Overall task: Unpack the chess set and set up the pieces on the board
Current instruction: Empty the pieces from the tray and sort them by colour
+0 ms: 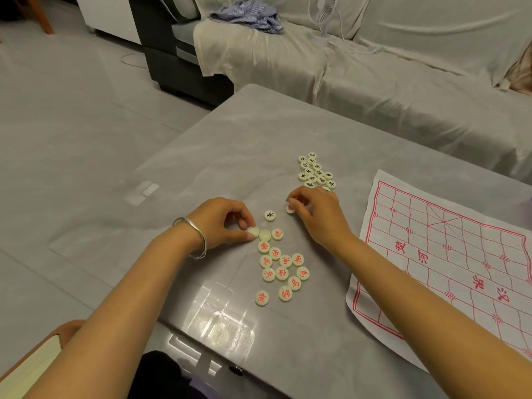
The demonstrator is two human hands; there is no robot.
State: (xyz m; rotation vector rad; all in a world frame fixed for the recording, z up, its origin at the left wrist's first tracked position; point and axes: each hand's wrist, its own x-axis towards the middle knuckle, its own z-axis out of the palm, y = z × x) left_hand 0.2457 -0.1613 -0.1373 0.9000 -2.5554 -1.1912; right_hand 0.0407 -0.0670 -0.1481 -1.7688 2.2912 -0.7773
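Round cream chess pieces lie on the grey table. A cluster with red characters sits between my arms. Farther back is a group with black characters, and one lone black-marked piece lies apart. My left hand pinches a blank-side-up piece at the top of the red cluster, next to another face-down piece. My right hand pinches a red-marked piece, tilted on the table. The white paper board with red grid lines lies unfolded at the right.
A sofa under a pale cover runs along the far side of the table, with a small white fan and striped cloth on it. A book edge shows at bottom left. Grey floor lies to the left.
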